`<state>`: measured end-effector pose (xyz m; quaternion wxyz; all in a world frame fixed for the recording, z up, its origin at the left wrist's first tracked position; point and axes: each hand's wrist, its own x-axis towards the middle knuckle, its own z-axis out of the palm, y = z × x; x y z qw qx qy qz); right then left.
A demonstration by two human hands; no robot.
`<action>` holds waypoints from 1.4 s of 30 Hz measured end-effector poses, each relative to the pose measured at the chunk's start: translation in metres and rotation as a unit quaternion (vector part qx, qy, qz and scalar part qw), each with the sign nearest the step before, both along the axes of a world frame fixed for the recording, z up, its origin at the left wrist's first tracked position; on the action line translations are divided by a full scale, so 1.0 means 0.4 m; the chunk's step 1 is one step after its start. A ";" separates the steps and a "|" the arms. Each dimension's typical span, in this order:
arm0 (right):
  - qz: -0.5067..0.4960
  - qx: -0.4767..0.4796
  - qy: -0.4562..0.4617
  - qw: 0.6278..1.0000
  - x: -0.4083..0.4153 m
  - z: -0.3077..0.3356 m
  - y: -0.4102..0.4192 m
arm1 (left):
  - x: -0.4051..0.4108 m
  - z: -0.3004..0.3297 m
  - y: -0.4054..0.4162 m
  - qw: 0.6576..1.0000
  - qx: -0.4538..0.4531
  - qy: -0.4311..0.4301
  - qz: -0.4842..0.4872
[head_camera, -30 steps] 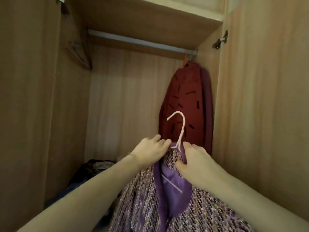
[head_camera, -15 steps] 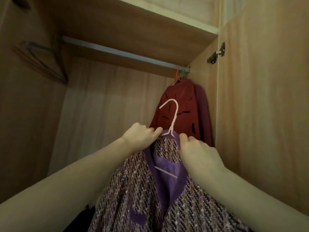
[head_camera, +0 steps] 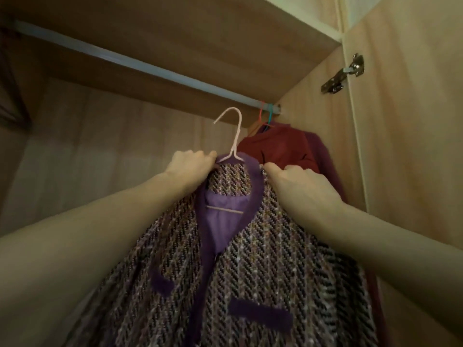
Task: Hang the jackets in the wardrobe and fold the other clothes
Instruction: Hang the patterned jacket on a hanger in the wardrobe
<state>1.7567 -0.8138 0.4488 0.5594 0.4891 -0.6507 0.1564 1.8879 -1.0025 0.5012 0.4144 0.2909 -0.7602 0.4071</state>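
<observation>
A: Where both hands meet at the collar, what do they hold?

B: The left hand (head_camera: 193,166) is clenched on the left shoulder of the purple tweed jacket (head_camera: 250,271), next to the neck of the pale pink hanger (head_camera: 231,136). The right hand (head_camera: 300,189) is clenched on the right shoulder, fingers curled into the fabric.

A: Where is the jacket relative to the rail?

B: It sits on the hanger, raised inside the wardrobe (head_camera: 325,151). The hook is below the metal rail (head_camera: 150,68) and does not touch it.

A: What lies beyond?

B: A dark red jacket (head_camera: 278,149) hangs at the rail's right end, just behind the right hand. A door hinge (head_camera: 343,73) is fixed to the right side panel.
</observation>
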 end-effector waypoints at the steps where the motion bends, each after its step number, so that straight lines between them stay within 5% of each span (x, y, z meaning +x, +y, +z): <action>1: -0.011 -0.004 0.009 1.000 -0.005 0.025 -0.015 | -0.015 0.011 -0.019 0.999 0.019 0.023 -0.027; 5: -0.049 -0.031 0.056 0.997 -0.029 0.125 -0.071 | -0.079 0.060 -0.081 0.973 0.094 0.147 -0.153; 8: -0.073 -0.047 0.082 0.993 -0.050 0.189 -0.114 | -0.121 0.083 -0.127 0.917 0.161 0.236 -0.280; 12: -0.112 -0.052 0.051 0.991 -0.070 0.271 -0.140 | -0.185 0.079 -0.168 0.868 0.201 0.256 -0.374; 16: -0.116 -0.083 0.030 0.989 -0.097 0.349 -0.129 | -0.286 0.047 -0.198 0.905 0.190 0.228 -0.306; 24: -0.167 -0.116 0.014 0.979 -0.164 0.456 -0.167 | -0.388 0.016 -0.279 0.903 0.264 0.186 -0.282; 30: -0.190 -0.111 -0.003 0.975 -0.182 0.507 -0.259 | -0.383 0.030 -0.286 0.937 0.212 0.175 -0.215; 42: -0.217 -0.128 -0.021 0.967 -0.257 0.479 -0.364 | -0.442 -0.028 -0.295 0.922 0.308 0.095 -0.215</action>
